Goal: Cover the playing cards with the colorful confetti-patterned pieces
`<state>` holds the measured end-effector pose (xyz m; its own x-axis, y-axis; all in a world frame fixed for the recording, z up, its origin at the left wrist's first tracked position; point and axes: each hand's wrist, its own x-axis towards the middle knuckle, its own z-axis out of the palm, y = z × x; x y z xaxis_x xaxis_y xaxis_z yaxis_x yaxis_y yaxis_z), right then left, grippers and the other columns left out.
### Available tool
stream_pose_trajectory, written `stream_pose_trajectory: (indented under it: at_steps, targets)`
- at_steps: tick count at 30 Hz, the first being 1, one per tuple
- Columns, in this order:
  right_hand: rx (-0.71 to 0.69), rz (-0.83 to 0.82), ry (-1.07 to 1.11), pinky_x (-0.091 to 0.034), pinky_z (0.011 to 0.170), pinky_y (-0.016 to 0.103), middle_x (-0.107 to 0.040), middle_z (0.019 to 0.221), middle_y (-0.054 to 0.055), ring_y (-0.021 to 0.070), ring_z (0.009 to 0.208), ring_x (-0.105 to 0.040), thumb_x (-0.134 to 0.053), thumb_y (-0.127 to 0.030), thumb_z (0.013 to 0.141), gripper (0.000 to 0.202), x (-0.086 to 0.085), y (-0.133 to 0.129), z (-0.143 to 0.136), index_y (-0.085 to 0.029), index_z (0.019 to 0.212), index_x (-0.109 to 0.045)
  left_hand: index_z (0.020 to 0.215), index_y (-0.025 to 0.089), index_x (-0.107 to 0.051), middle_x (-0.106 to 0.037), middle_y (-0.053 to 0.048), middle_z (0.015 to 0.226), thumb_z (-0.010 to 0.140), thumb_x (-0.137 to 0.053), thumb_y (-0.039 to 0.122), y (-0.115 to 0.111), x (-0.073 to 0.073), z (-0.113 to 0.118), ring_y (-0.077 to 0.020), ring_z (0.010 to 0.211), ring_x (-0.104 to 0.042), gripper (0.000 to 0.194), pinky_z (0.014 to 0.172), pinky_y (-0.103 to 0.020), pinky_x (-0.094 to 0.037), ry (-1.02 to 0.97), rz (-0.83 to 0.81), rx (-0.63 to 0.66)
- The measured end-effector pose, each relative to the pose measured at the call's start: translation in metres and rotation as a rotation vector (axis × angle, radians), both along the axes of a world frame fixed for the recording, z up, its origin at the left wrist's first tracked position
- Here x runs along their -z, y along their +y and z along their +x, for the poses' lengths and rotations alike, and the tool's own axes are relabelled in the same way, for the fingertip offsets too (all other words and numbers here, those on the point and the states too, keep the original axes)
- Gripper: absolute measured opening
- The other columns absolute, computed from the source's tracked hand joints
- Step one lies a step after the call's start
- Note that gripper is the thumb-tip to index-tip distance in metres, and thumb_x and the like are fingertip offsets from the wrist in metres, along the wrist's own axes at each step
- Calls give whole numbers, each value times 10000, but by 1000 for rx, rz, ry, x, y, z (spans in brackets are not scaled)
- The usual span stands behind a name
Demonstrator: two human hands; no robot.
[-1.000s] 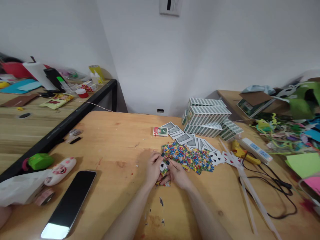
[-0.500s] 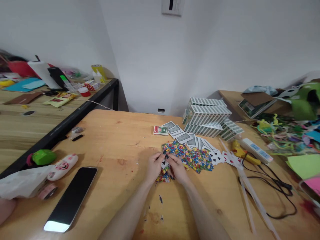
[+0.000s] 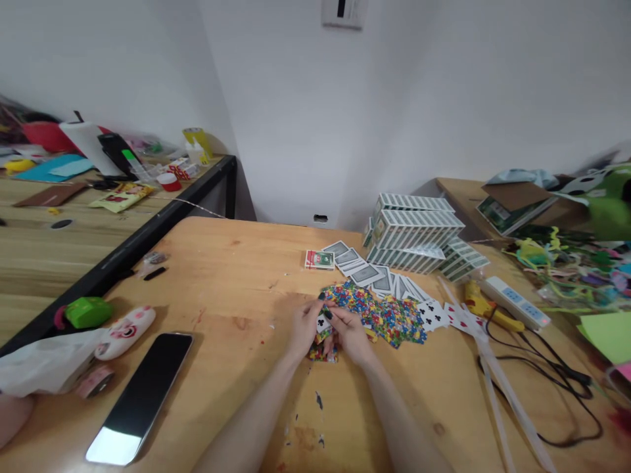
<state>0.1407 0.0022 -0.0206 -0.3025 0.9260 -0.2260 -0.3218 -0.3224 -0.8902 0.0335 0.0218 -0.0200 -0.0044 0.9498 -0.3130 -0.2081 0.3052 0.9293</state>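
My left hand [image 3: 303, 330] and my right hand [image 3: 351, 333] meet over the wooden table [image 3: 236, 289], fingers closed around a playing card [image 3: 322, 323] that shows a black club. Both thumbs press near its upper edge. Multicoloured patterned pieces [image 3: 325, 355] show below the card, between and under my hands; my fingers partly cover them. Just beyond my right hand spreads a larger multicoloured patterned pile [image 3: 389, 315] with straight edges and corners. Face-up club cards [image 3: 432, 315] and heart cards [image 3: 458, 318] lie at its right end. Behind it fan out grey-backed cards [image 3: 365, 274].
A red-and-green card box [image 3: 319, 259] lies behind the hands. Striped boxes [image 3: 419, 226] are stacked at the back right. Clear strips [image 3: 507, 381], a yellow tool [image 3: 493, 314], a power strip [image 3: 517, 302] and black cables occupy the right. A phone [image 3: 140, 394] lies left.
My fingers have shifted slightly on the club card, the right thumb moving a little. The view has turned slightly left, so objects on the right sit farther right.
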Motion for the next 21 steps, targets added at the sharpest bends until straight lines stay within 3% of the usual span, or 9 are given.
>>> stream_pose_trajectory:
  at_steps: [6, 14, 18, 21]
  targets:
    - [-27, 2, -45, -457, 346, 253, -582, 511, -43, 141, 346, -555, -561, -453, 727, 348, -1, -1, -1, -197, 961, -542, 754, 116, -662, -532, 20, 495, 690, -552, 444, 2, 1, -8, -79, 411, -412, 352, 387, -180, -285, 133, 161, 131]
    - [-146, 32, 11, -494, 486, 275, -646, 776, 21, 160, 569, -640, -546, -409, 747, 385, -4, -7, 1, -218, 1079, -507, 625, 126, -641, -492, 30, 480, 698, -549, 407, 6, 3, -12, -81, 434, -376, 305, 413, -185, -279, 219, 193, 108]
    - [-139, 20, 48, -496, 491, 287, -653, 743, 24, 168, 553, -641, -573, -394, 736, 379, -3, -6, 1, -204, 1061, -528, 613, 126, -632, -494, 30, 484, 711, -537, 399, 5, 1, -10, -84, 439, -385, 305, 419, -188, -276, 238, 189, 95]
    - [-45, -7, 48, -489, 463, 286, -658, 679, 24, 178, 517, -637, -586, -421, 723, 395, 1, -4, 1, -191, 1040, -541, 656, 128, -629, -518, 22, 511, 729, -527, 407, 3, -2, -7, -90, 453, -411, 307, 423, -186, -293, 235, 184, 35]
